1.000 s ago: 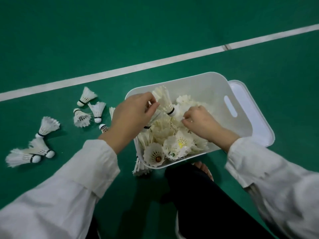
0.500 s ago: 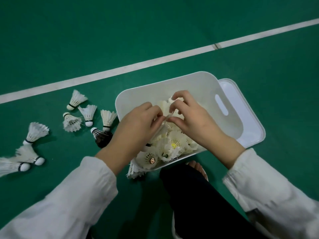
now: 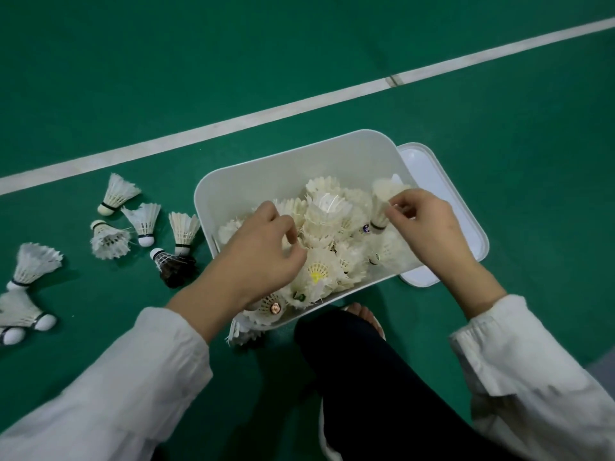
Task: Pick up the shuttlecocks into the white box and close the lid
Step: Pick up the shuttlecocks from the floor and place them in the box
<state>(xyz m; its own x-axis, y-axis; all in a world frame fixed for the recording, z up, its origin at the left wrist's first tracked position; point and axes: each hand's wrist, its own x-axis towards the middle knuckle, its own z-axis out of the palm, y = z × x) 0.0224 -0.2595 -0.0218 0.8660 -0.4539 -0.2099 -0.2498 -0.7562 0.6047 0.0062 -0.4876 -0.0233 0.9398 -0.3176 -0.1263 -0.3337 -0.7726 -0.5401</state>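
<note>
A white box (image 3: 266, 176) stands on the green floor, heaped with white shuttlecocks (image 3: 327, 224). Its white lid (image 3: 442, 191) lies flat under and beside the box's right end. My left hand (image 3: 263, 254) hovers over the pile's left side, fingers curled loosely among the feathers. My right hand (image 3: 429, 224) pinches the feathers of one upright shuttlecock (image 3: 382, 201) at the box's right side. Several loose shuttlecocks (image 3: 143, 221) lie on the floor left of the box, one of them black (image 3: 171, 266). Another shuttlecock (image 3: 244, 332) pokes out under the box's near left corner.
A white court line (image 3: 299, 106) crosses the green floor behind the box. My dark-trousered leg (image 3: 382, 387) and a bare foot (image 3: 361, 312) sit just in front of the box. More shuttlecocks (image 3: 30, 264) lie at the far left edge.
My hands were together over the pile's middle; they have parted. My right hand moved to the box's right side with a shuttlecock pinched. The left hand shifted slightly left.
</note>
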